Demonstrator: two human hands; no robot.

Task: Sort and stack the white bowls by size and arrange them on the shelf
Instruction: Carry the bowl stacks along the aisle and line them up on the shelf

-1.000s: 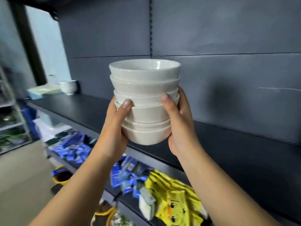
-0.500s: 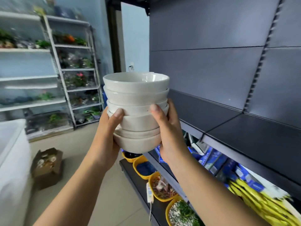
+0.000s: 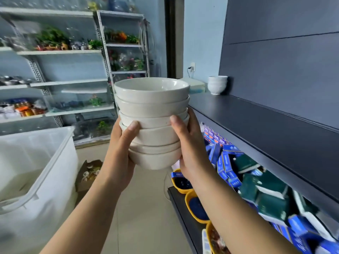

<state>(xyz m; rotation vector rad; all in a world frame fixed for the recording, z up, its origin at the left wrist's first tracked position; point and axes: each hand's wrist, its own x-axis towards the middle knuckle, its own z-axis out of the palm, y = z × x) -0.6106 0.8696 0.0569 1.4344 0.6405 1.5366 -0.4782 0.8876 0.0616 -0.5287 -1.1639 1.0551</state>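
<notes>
A stack of several white bowls [image 3: 152, 107] is held up in front of me at chest height, to the left of the dark shelf [image 3: 256, 121]. My left hand [image 3: 119, 154] grips the stack's left side with its thumb on the front. My right hand [image 3: 190, 149] grips the right side the same way. A smaller stack of white bowls [image 3: 217, 85] stands at the far end of the dark shelf, against the dark back panel.
A large translucent plastic bin [image 3: 36, 173] stands at my left. White shelving with goods [image 3: 73, 70] lines the far wall. Below the dark shelf lie blue and green boxes [image 3: 247, 173] and yellow bowls [image 3: 196, 208]. A cardboard box [image 3: 88, 173] sits on the floor.
My view has swung left along the shelf, bringing the aisle, the bin and the far small bowl stack into sight. Both hands keep the same grip on the bowl stack.
</notes>
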